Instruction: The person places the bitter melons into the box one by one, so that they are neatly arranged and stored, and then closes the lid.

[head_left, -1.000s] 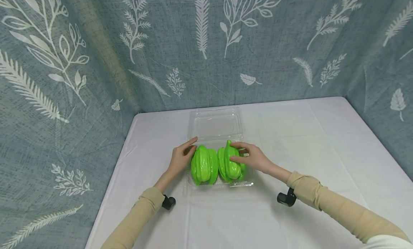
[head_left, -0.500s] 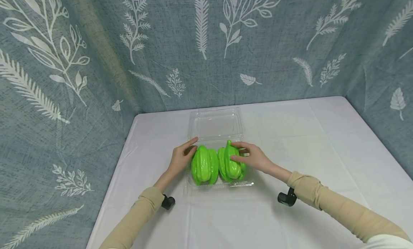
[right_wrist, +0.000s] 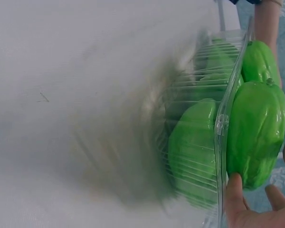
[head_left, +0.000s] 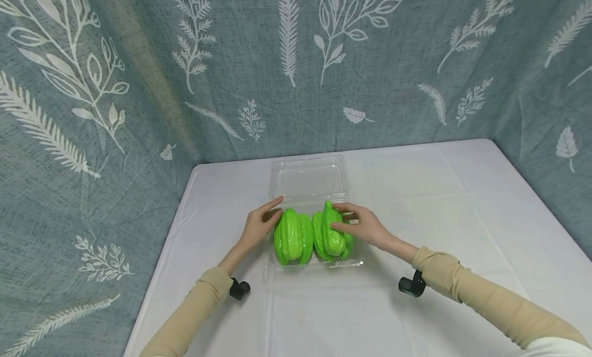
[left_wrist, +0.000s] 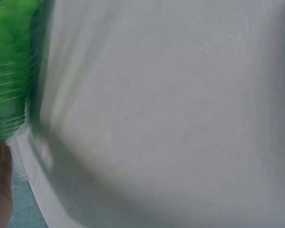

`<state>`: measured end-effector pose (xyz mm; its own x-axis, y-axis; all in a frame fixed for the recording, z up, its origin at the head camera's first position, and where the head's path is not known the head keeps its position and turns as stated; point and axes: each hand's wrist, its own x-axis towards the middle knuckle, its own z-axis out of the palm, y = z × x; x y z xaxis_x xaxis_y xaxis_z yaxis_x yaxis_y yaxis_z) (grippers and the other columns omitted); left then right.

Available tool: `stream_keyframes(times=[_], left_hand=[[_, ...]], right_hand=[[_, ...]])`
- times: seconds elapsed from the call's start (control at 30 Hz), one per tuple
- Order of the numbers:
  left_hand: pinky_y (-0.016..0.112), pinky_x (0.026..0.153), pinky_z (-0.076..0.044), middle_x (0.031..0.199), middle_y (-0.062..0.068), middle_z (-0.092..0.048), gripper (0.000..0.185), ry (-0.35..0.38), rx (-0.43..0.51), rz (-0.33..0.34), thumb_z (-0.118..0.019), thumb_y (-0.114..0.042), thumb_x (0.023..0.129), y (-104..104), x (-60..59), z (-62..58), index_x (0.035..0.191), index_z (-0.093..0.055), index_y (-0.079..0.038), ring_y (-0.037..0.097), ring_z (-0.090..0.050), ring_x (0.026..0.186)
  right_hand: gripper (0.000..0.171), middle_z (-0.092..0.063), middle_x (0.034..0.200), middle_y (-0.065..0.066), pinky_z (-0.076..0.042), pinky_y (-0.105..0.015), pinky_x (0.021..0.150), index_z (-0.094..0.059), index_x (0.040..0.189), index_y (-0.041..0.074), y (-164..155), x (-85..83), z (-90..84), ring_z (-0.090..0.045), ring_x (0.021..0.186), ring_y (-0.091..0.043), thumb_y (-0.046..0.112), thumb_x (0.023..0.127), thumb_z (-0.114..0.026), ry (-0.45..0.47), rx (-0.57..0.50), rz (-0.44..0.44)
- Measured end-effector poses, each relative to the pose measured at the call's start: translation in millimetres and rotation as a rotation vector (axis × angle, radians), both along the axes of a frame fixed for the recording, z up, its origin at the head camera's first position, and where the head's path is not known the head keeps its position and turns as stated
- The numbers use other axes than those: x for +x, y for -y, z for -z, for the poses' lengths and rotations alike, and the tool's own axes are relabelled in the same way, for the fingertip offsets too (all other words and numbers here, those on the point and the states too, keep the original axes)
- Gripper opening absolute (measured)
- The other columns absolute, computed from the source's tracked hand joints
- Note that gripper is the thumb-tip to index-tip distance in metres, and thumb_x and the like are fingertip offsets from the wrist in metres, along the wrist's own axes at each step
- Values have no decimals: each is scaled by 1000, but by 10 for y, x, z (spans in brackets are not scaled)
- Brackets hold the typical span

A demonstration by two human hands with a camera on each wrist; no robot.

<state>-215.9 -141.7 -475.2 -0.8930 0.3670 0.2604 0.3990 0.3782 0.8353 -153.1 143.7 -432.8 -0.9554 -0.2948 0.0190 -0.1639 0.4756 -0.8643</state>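
Several glossy, ribbed green star fruit lie heaped in two groups in a clear plastic clamshell box, whose lid is folded back. My right hand grips the top right star fruit, thumb in front and fingers behind. In the right wrist view, that star fruit stands above the box rim. At the box's left side, my left hand has its fingers extended beside the left star fruit. The left wrist view shows only part of my left hand, near the box's ridged wall.
A white cloth covers the table, with bare cloth to the right and in front of the box. Patterned blue-green curtains hang behind and along both sides. A small black camera sits on my left wrist and another on my right wrist.
Almost nothing differs. Both hands stay at the same spots on the box and fruit; my left forearm has shifted very slightly to the left.
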Motion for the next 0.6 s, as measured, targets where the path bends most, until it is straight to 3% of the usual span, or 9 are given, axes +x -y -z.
stream_keyframes(times=[0.2, 0.43, 0.5, 0.6], left_hand=[[44, 94, -43, 132, 15, -46, 37, 81, 52, 31, -52, -12, 91, 60, -27, -74, 127, -48, 0, 36, -50, 113], [38, 95, -43, 132, 12, -47, 43, 112, 30, -78, -50, -29, 92, 140, -101, -232, 128, -48, -5, 29, -49, 116], [37, 94, -44, 130, 14, -48, 45, 124, 41, -107, -49, -32, 92, 157, -143, -285, 128, -48, -5, 28, -49, 116], [39, 95, -43, 132, 18, -45, 47, 238, 55, -123, -47, -30, 93, 178, -245, -358, 131, -43, -2, 30, -46, 118]], right_hand=[[56, -50, 127, -17, -51, -40, 83, -45, 131, 10, -45, -17, 22, -55, 106, -32, 30, 83, -64, -32, -40, 36], [52, -52, 122, -20, -49, -42, 85, -45, 130, 6, -189, -150, 1, -54, 106, -33, 29, 86, -60, -79, -76, 195], [52, -53, 122, -20, -48, -42, 86, -44, 131, 5, -240, -231, -15, -53, 107, -33, 29, 87, -58, -58, -70, 259], [53, -50, 124, -21, -48, -40, 89, -39, 133, 2, -308, -381, -37, -51, 110, -34, 28, 89, -55, 50, -96, 320]])
